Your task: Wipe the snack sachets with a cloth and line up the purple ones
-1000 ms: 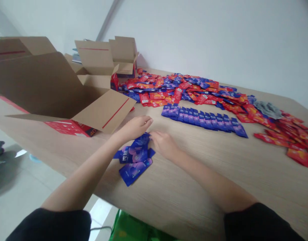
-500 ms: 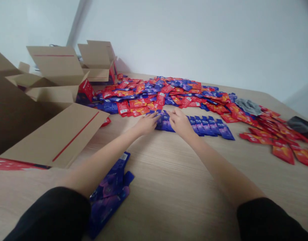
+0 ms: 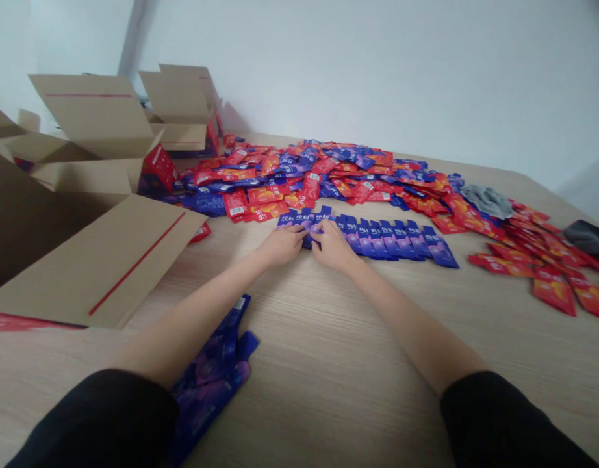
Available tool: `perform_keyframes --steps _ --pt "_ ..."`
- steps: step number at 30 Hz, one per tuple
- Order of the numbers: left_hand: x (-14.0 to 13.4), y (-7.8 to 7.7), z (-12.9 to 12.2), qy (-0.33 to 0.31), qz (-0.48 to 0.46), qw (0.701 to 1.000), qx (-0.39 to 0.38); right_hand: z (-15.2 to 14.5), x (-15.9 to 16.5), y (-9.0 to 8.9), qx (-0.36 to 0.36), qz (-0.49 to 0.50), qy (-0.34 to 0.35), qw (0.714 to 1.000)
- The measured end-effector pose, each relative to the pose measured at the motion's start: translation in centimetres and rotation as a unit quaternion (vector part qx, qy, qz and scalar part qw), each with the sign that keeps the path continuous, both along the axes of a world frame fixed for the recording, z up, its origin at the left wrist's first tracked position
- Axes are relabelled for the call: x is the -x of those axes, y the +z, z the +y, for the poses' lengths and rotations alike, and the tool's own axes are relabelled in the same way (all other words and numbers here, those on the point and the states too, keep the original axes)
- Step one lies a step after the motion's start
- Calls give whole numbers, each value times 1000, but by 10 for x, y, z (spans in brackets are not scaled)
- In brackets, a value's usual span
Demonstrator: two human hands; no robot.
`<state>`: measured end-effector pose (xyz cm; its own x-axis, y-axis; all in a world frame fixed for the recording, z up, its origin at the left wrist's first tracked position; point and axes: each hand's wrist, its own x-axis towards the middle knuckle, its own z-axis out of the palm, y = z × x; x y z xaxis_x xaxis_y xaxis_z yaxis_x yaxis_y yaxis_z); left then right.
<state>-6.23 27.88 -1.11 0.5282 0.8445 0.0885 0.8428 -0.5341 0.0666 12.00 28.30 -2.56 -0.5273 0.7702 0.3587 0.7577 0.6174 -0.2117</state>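
A row of overlapping purple pouches (image 3: 377,239) lies across the middle of the table. At its left end, my left hand (image 3: 281,244) has its fingers bent down onto a purple pouch (image 3: 308,241). From the other side my right hand (image 3: 332,244) grips the same pouch, thumb and fingertips drawn together. The two hands are close but apart, and their fingers cover part of the pouch. Below my left forearm are several more purple pouches (image 3: 212,383), partly hidden by the arm and sleeve.
A heap of mixed red and purple pouches (image 3: 299,175) spreads along the back. Open cardboard boxes (image 3: 97,123) stand at left, one flap (image 3: 128,260) reaching over the table. At right are red pouches (image 3: 553,286), a grey cloth (image 3: 487,200) and a black object (image 3: 589,235).
My right hand has moved left along the row, closer to my left hand, uncovering more pouches. My left hand's fingers have bent more. The view has shifted slightly.
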Motion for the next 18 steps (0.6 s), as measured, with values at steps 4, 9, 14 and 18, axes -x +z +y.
perform_keyframes --steps 4,9,14,18 --pt "-2 2 -5 4 -30 1000 -8 -8 -1 4 2 -10 -24 1000" --pt "16 34 -30 50 -97 994 -28 -34 8 30 -41 59 -21 997" --pt "58 64 -80 131 -143 981 -15 -109 58 59 64 104 254 959" --pt "84 59 -120 157 -160 974 22 -167 102 56 53 -7 326 944"
